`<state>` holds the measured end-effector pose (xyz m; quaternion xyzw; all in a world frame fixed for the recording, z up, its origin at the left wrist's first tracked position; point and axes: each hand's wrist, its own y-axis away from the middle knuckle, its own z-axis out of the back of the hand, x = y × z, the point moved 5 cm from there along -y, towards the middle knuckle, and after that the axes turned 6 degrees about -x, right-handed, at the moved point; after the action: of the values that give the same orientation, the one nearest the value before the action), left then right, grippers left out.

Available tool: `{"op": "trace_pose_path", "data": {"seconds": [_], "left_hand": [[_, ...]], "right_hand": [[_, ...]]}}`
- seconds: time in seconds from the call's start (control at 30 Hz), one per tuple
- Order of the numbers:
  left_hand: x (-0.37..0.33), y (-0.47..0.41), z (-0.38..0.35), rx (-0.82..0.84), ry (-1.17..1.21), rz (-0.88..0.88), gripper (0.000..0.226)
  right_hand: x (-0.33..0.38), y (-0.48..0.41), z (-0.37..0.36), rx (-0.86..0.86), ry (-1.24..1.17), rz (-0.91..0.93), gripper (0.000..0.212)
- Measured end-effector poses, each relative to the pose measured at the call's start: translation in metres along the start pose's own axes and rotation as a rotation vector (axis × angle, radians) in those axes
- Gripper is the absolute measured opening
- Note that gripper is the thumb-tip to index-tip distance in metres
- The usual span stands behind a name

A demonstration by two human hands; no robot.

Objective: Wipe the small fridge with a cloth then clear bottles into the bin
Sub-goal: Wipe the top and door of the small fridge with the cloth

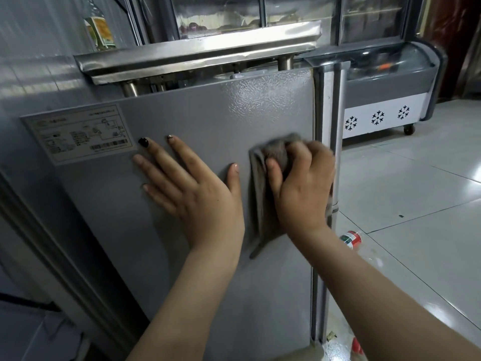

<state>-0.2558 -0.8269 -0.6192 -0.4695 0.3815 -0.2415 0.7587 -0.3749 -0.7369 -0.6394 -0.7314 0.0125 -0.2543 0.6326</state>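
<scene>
The small grey fridge point(213, 108) fills the middle of the view, its side panel facing me. My left hand point(187, 183) lies flat on that panel with fingers spread, beside a white rating label point(78, 134). My right hand point(302, 183) grips a bunched grey cloth point(263, 196) and presses it against the panel near the fridge's right edge; a tail of cloth hangs down. A plastic bottle with a red and green label point(351, 239) lies on the floor to the right, partly behind my right forearm. A red-capped bottle point(357, 347) shows near the bottom edge.
A steel shelf point(182, 61) juts out above the fridge. A bottle with a yellow label point(100, 29) stands at the top left. A chest freezer on wheels point(385, 110) with snowflake marks sits at the right, on a glossy tiled floor point(421, 204).
</scene>
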Motion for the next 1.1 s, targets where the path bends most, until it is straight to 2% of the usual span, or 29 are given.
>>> {"op": "trace_pose_path", "data": {"seconds": [0.13,0.43,0.6,0.73,0.9,1.1], "left_hand": [[0.000,0.001,-0.001,0.001,0.002,-0.009,0.084],[0.000,0.003,0.001,0.019,-0.034,-0.022,0.084],[-0.001,0.003,0.000,0.007,-0.020,0.000,0.083],[-0.003,0.004,0.000,0.007,0.003,0.015,0.084],[-0.006,0.000,0.000,-0.007,0.136,0.111,0.086],[-0.009,0.002,-0.001,-0.013,0.156,0.125,0.084]], "right_hand": [[-0.006,0.014,0.003,0.106,-0.010,0.050,0.034],[0.012,-0.064,0.000,-0.131,-0.031,0.043,0.027],[-0.004,-0.006,0.003,0.033,-0.022,0.009,0.029],[-0.008,-0.005,0.008,0.097,0.006,0.050,0.030],[-0.009,-0.053,0.020,-0.021,-0.020,-0.037,0.032],[-0.011,-0.110,0.023,-0.136,-0.014,-0.107,0.040]]}}
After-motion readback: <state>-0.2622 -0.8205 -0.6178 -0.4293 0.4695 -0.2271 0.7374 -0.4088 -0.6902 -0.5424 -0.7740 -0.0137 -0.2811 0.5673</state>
